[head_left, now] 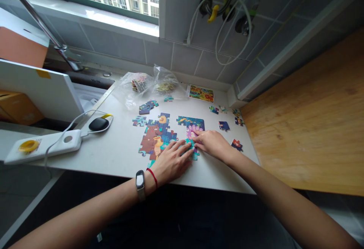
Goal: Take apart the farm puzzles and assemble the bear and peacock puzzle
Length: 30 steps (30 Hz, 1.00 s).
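My left hand (174,161) lies palm down with its fingers stretched out, the tips touching the lower part of a small joined jigsaw section (195,122). My right hand (212,142) is at that section's right side, its fingers and thumb drawn together on a puzzle piece (190,132) with a purple and pink picture. Part of this piece is hidden under the fingers. Left of it lies a larger joined jigsaw section (152,137) with a brown bear and a yellow-orange animal; my left hand covers its lower right edge.
Loose pieces lie at right, such as a dark blue piece (224,125) and a red-marked piece (237,145). Behind are clear bags of pieces (166,84) and a picture card (200,93). A power strip (45,146) with a cable stands left. A wooden board (307,120) borders the right.
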{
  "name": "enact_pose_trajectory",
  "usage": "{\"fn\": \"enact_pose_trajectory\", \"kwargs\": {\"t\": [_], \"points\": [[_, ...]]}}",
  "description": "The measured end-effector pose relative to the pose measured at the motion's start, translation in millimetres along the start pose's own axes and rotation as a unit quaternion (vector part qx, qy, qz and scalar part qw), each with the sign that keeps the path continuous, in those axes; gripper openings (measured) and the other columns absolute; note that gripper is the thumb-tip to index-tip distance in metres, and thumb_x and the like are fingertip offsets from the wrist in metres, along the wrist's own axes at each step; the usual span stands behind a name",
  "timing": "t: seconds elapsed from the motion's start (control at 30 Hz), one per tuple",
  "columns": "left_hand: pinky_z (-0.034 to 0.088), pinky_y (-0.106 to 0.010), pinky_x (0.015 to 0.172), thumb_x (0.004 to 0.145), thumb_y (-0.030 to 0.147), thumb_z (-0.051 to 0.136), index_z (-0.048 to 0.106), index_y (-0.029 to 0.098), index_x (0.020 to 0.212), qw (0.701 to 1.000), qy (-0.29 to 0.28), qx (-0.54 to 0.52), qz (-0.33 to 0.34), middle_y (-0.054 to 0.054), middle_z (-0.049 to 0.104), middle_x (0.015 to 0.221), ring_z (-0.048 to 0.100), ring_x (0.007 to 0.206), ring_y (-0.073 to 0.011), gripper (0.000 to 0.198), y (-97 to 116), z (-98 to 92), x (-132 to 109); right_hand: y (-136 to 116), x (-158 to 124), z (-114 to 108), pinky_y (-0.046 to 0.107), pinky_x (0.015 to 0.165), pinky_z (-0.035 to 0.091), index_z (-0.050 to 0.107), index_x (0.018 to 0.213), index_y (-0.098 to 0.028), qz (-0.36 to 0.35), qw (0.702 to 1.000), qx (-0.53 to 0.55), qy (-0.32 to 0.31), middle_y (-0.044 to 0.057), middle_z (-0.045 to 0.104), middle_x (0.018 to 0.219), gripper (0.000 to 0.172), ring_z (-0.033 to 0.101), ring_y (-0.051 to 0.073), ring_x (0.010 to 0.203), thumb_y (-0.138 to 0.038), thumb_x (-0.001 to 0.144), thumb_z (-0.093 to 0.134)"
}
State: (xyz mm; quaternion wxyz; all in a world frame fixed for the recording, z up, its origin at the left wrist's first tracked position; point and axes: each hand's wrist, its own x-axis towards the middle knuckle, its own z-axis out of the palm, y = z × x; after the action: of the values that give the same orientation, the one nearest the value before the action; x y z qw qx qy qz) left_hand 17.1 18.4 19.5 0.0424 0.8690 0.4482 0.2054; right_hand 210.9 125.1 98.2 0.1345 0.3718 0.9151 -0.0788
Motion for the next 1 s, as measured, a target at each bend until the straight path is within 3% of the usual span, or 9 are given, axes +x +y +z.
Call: {"fn": "enact_pose_trajectory", "kwargs": {"t": [0.13,0.33,0.53,0.63,0.73,0.83,1.0], "points": [[0.041,-0.049,0.116,0.107,0.031,0.051,0.058,0.018,0.144,1.000,-0.016,0.004,-0.008,-0.010,0.062,0.150,0.055,0.138,-0.0304,0.040,1,2.3,1,2,-4,9,0.037,0.088,0.065,0.083,0.114,-0.033,0.001,0.999,0.022,0.037,0.006,0.071,0.140,0.022,0.078,0.030,0.108,-0.029,0.097,0.070],[0.041,-0.050,0.116,0.105,0.030,0.053,0.059,0.018,0.143,0.999,-0.024,0.009,-0.023,-0.010,0.066,0.145,0.056,0.135,-0.0307,0.039,4,-1.1,5,9,-17,38,0.042,0.106,0.059,0.076,0.129,-0.028,0.002,0.986,0.115,0.117,0.005,0.064,0.148,0.033,0.067,0.027,0.132,-0.022,0.103,0.057],[0.045,-0.053,0.114,0.099,0.057,0.062,0.053,0.020,0.150,0.997,-0.074,0.010,-0.008,-0.014,0.064,0.141,0.054,0.133,-0.0342,0.063,3,-9.4,14,38,-23,59,0.039,0.114,0.054,0.076,0.130,-0.023,-0.034,0.946,0.241,0.213,0.004,0.076,0.133,0.040,0.070,0.022,0.128,-0.010,0.099,0.054],[0.045,-0.054,0.115,0.099,0.058,0.062,0.052,0.022,0.152,0.996,-0.085,0.017,-0.009,-0.015,0.059,0.148,0.052,0.138,-0.0354,0.065,5,-14.0,10,46,-18,61,0.041,0.115,0.054,0.074,0.132,-0.023,-0.050,0.925,0.265,0.268,0.005,0.076,0.132,0.042,0.069,0.022,0.130,-0.010,0.099,0.052],[0.044,-0.056,0.117,0.101,0.055,0.059,0.052,0.024,0.153,0.996,-0.082,0.034,-0.017,-0.015,0.048,0.160,0.043,0.149,-0.0380,0.061,8,-20.9,-8,48,-10,66,0.046,0.121,0.049,0.070,0.139,-0.019,-0.060,0.923,0.240,0.294,0.010,0.067,0.146,0.046,0.056,0.026,0.144,-0.008,0.099,0.050],[0.043,-0.057,0.120,0.103,0.048,0.059,0.050,0.027,0.156,0.994,-0.076,0.065,-0.038,-0.012,0.042,0.166,0.035,0.155,-0.0393,0.058,8,-30.1,-38,50,-4,77,0.050,0.124,0.044,0.068,0.141,-0.014,-0.073,0.939,0.197,0.273,0.014,0.059,0.154,0.049,0.043,0.029,0.153,-0.004,0.096,0.052],[0.044,-0.062,0.117,0.105,0.042,0.054,0.036,0.032,0.165,0.979,-0.052,0.122,-0.156,-0.010,0.032,0.172,0.025,0.160,-0.0426,0.063,0,-39.6,-80,55,-6,89,0.052,0.125,0.043,0.067,0.143,-0.019,-0.078,0.955,0.172,0.229,0.011,0.056,0.157,0.052,0.045,0.028,0.152,-0.004,0.095,0.055]]}}
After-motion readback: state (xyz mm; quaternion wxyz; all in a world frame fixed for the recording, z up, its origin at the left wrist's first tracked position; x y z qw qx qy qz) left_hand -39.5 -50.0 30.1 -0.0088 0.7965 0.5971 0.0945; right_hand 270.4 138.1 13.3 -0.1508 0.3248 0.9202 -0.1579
